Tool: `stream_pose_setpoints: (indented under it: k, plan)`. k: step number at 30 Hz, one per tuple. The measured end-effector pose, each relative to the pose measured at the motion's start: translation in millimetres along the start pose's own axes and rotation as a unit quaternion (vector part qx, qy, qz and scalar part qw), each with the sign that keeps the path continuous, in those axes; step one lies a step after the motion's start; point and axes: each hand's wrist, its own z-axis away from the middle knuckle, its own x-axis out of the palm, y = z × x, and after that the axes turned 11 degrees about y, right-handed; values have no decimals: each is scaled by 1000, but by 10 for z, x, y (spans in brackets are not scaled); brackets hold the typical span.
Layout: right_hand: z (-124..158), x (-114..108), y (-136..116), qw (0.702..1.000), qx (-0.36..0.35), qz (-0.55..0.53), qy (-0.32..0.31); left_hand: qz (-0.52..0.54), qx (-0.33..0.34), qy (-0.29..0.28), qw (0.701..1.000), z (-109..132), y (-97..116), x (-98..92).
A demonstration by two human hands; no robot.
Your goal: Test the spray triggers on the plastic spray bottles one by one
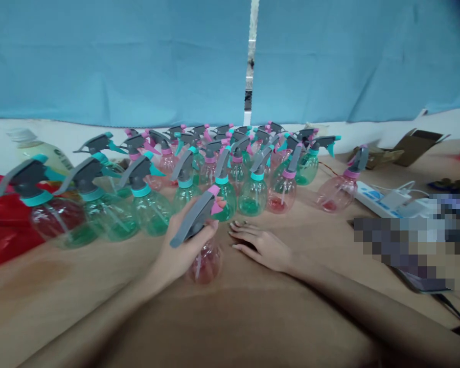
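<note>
My left hand [178, 253] is closed round the neck of a pink spray bottle [205, 263] with a grey trigger head and pink nozzle, which stands on the brown table [99, 286] just in front of me. My right hand [258, 244] lies flat on the table beside it, fingers stretched out toward the bottle and holding nothing. Right behind both hands stands a crowd of several pink and green spray bottles [222, 168] with grey triggers.
A lone pink spray bottle [339, 189] stands to the right of the crowd. A white power strip [379, 200] with cables lies at the right. A red bag [3, 225] sits at the left edge, an open cardboard box [417, 145] at the back right. Blue cloth hangs behind.
</note>
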Motion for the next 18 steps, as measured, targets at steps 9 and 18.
stream_pose_setpoints:
  k: [9, 18]
  plan:
    - [5, 8, 23, 1000, 1, 3, -9, 15, 17, -17, 1000, -13, -27, -7]
    - [-6, -9, 5, 1000, 3, 5, -17, -18, 27, -9, 999, -10, -42, -29]
